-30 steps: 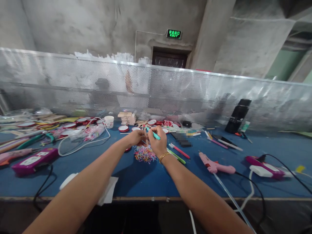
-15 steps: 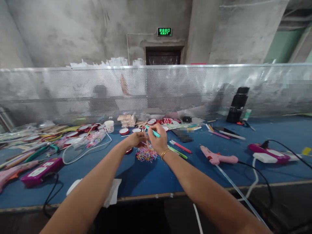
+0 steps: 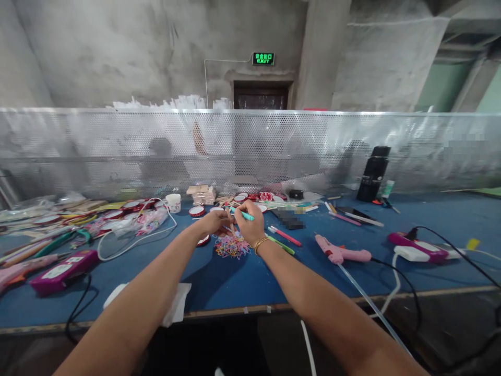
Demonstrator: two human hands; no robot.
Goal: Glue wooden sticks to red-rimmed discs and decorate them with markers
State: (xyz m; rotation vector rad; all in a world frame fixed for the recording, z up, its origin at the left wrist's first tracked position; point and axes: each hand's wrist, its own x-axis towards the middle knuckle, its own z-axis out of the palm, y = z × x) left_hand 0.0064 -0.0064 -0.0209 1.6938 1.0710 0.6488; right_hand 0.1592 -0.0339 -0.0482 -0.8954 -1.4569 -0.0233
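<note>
Both my arms reach out over a blue table [image 3: 242, 282]. My right hand [image 3: 250, 228], with a gold bracelet on the wrist, is closed around a teal pen [image 3: 243, 213] that points up and left. My left hand [image 3: 213, 221] is closed in a pinch on thin wooden sticks [image 3: 230, 223], held upright between the two hands. Right under the hands lies a pile of small coloured rubber bands [image 3: 231, 246].
A pink glue gun [image 3: 340, 253] lies to the right, with a purple power strip [image 3: 417, 246] and cables beyond. Pens [image 3: 284, 236] lie right of my hands. At left are a purple power strip [image 3: 58, 270], pliers [image 3: 58, 241], round red-and-white discs [image 3: 197, 211] and a perforated metal screen [image 3: 274, 151] behind.
The hands stay together over the rubber bands, still holding the pen and sticks. The camera view has shifted and tilted a little; nothing on the table has moved.
</note>
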